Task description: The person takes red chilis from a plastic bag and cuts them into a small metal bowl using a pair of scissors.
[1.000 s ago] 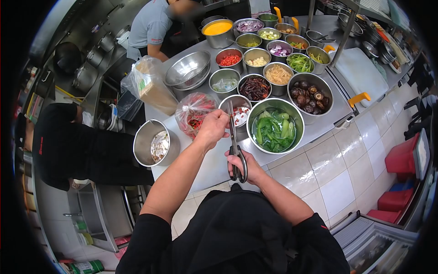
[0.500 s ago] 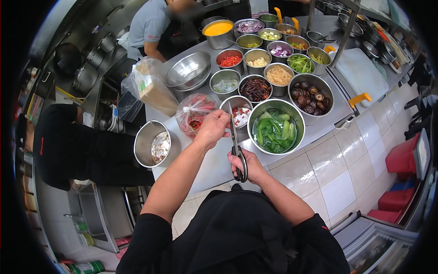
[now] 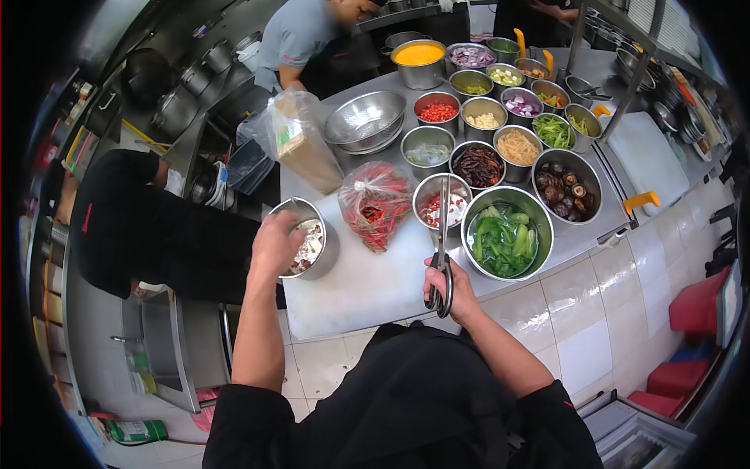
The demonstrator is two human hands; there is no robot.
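My right hand (image 3: pixel 455 291) grips black-handled scissors (image 3: pixel 442 248), their blades pointing away from me across a steel bowl (image 3: pixel 420 182) of cut red chili pieces. My left hand (image 3: pixel 275 244) is over the near-left rim of a steel pot (image 3: pixel 322 254), fingers apart and slightly blurred; I see nothing held in it. Pale and brown scraps lie inside that pot. Between my hands, a clear plastic bag (image 3: pixel 376 205) of red chilies rests on a white cutting board (image 3: pixel 355 293). Right of the scissors, a large bowl (image 3: pixel 545 254) contains green vegetables in water.
Beyond the board stand a tall plastic-wrapped package (image 3: pixel 308 152), strainers (image 3: pixel 364 121) and several steel tubs of chopped ingredients. Mushrooms fill a bowl (image 3: pixel 568 187) at the right. A person in grey (image 3: pixel 301 47) works across the counter; another in black (image 3: pixel 117 223) bends at the left.
My left hand has moved from beside the scissor blades leftward to the steel pot. My right hand still holds the scissors. The view has shifted, so the counter appears farther right.
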